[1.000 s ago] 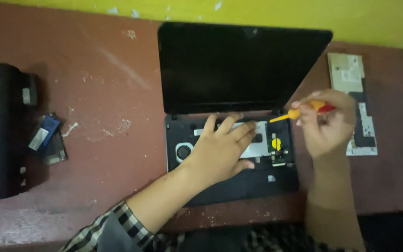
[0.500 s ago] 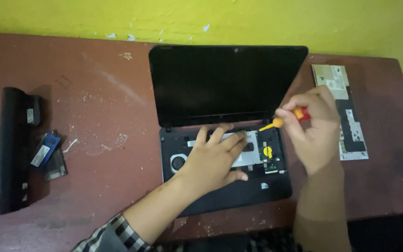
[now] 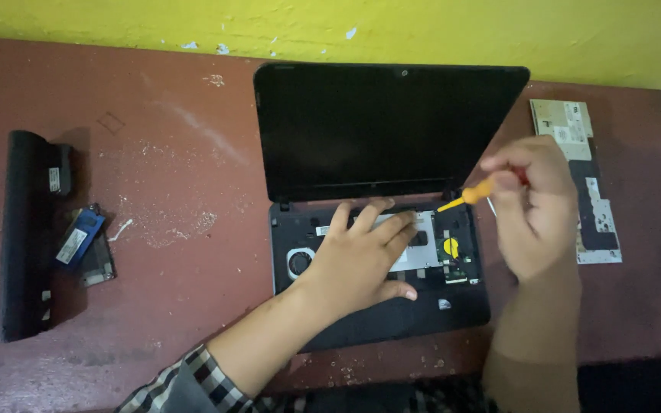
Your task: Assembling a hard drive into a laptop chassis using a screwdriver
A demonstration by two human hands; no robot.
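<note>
Right hand (image 3: 535,210) clenched around a small screwdriver (image 3: 474,193) with an orange shaft and a red grip; the grip is mostly hidden inside the fist. The shaft points down and to the left, tip at the rear right corner of the laptop's base, just by the right hinge. Cannot tell whether the tip actually sits in a screw.

Left hand (image 3: 363,258) lies flat and released, palm down, fingers spread over the middle of the open base. It grasps nothing; it rests on the silver metal plate (image 3: 424,248) inside the base. A checked sleeve (image 3: 185,381) shows at that forearm.

Laptop (image 3: 380,206): black, small, standing open near the middle of the counter. Screen (image 3: 380,130) dark, tilted back toward the wall. The keyboard is off the base, internals exposed: round fan (image 3: 301,262) at the left, just beside the left hand; a yellow coin cell (image 3: 450,247) on green circuit board at the right, below the screwdriver tip.

Right of the laptop, near the right hand: a flat removed panel (image 3: 581,180) lying on the counter, underside up, dark with pale patches and labels.

Well apart at the far left: a long black battery pack (image 3: 26,233) lying lengthwise, and just beside it a small blue component (image 3: 79,239) on top of a dark one.

Counter (image 3: 162,168): reddish brown, scuffed, with pale marks and crumbs. Yellow wall (image 3: 453,30) behind.
</note>
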